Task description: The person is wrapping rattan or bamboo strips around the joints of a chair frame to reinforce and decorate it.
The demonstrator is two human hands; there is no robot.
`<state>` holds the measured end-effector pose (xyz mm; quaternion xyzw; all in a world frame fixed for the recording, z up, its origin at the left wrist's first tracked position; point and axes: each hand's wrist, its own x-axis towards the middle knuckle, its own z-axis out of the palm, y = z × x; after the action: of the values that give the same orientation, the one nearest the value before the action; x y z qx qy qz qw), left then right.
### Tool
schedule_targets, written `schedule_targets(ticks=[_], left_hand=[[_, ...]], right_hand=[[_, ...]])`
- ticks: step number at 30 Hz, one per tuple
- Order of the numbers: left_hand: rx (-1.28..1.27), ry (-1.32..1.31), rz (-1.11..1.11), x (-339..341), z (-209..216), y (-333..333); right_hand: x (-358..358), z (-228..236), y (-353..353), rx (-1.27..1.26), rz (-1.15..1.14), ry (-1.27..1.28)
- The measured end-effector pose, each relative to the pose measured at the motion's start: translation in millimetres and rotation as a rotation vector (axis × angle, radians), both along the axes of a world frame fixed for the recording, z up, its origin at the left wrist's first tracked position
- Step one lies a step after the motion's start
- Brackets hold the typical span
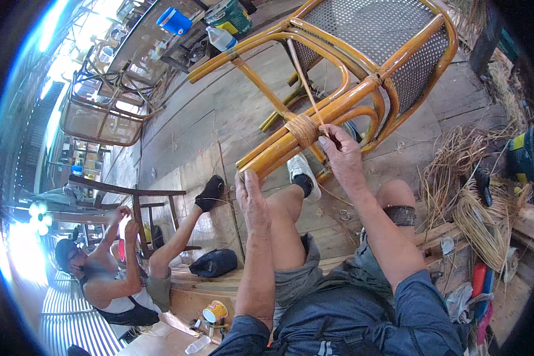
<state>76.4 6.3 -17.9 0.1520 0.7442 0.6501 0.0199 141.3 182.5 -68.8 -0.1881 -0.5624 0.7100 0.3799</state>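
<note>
A rattan chair (391, 59) with a glossy honey-brown frame and woven cane panels lies tipped in front of me. Around its paired poles runs a binding of flat rattan strip (302, 132). My right hand (342, 155) is closed beside this binding, pinching the loose strip (302, 77), which stretches up and away across the frame. At the near end of the poles, my left hand (253, 199) grips the chair, thumb along the pole tip; its other fingers are partly hidden.
To the left, a seated person (115, 279) works with raised hands near a dark wooden frame (139, 202). Loose rattan fibres (466, 160) heap up at right, beside a bundle of strips (486, 228). More chair frames (101, 118) stand far left. A dark bag (213, 263) lies nearby.
</note>
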Motion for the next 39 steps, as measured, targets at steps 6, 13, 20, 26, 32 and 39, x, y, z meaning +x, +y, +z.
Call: schedule_targets(ticks=[6,13,20,26,32,39], left_hand=[[-0.721,0.742,-0.068,-14,48,28],[-1.048,0.417,-0.541,-34,60,98],[-1.098,0.257,-0.541,-37,59,106],[-1.064,0.164,-0.570,-39,58,105],[-1.057,0.217,-0.563,-38,51,104],[-0.731,0.478,-0.360,-49,47,98]], right_hand=[[4,-4,6,-0.353,0.095,-0.006],[-3,-15,9,-0.317,0.118,0.026],[1,-11,10,-0.113,0.037,0.053],[3,-5,13,-0.202,0.107,0.023],[1,-11,10,-0.205,0.097,0.051],[14,8,14,-0.225,0.173,-0.064]])
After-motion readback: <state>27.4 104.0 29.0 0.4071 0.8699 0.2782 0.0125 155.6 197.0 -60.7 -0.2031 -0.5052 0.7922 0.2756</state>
